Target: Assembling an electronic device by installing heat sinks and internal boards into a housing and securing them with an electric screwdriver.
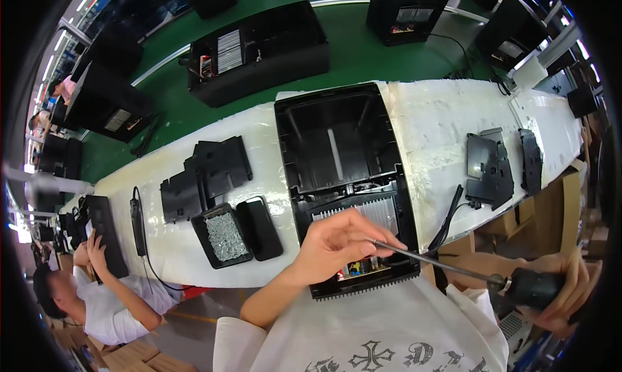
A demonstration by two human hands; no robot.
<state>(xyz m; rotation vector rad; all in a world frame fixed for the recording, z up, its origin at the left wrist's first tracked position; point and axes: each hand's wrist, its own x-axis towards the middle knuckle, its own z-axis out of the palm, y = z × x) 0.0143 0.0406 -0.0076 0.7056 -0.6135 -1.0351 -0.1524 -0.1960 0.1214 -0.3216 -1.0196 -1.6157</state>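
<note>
My right hand (573, 294) grips the black body of an electric screwdriver (532, 288) at the right. Its long thin shaft (447, 266) reaches left over an open black casing (334, 135). At the shaft's tip my left hand (340, 242) is closed, thumb and fingertips pinched together. Whatever they pinch is too small to make out. Below this hand, the casing's near half holds silver fins (387, 211) and part of a circuit board (363, 267), which my left hand and wrist partly hide.
Left of the casing are a black box of small screws (225, 237), a phone-like black slab (260, 229) and black plates (207, 177). More black parts (489, 168) and a cable (447, 220) lie right. Black cabinets (265, 51) stand on a green surface beyond. A co-worker (107, 294) sits left.
</note>
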